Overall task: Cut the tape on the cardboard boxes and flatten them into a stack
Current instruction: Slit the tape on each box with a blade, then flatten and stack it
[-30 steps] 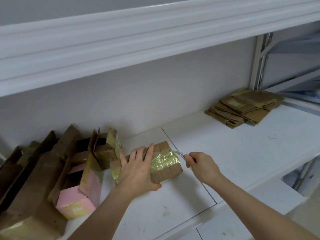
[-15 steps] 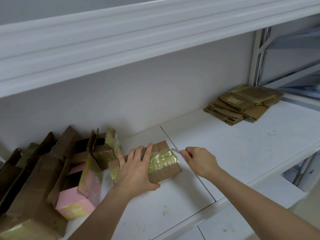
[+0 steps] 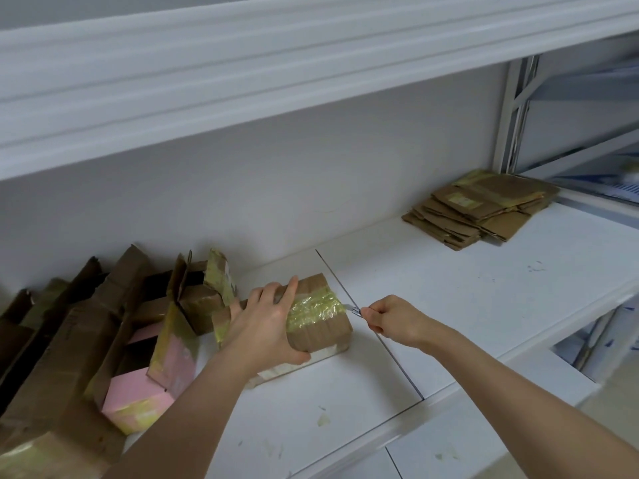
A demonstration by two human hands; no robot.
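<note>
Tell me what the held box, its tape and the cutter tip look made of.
Box: brown corrugated cardboard, matte, creased. Tape: clear yellowish plastic film, glossy and wrinkled. Cutter tip in the right hand: looks like bare metal, silvery glint; too small to be sure.

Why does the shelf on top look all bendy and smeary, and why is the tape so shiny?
Head view: the wide-angle lens curves the upper shelf, and it looks soft and streaky; room light glints off the crinkled yellowish tape on the box; shadows are faint, so the lighting is soft and even.
</note>
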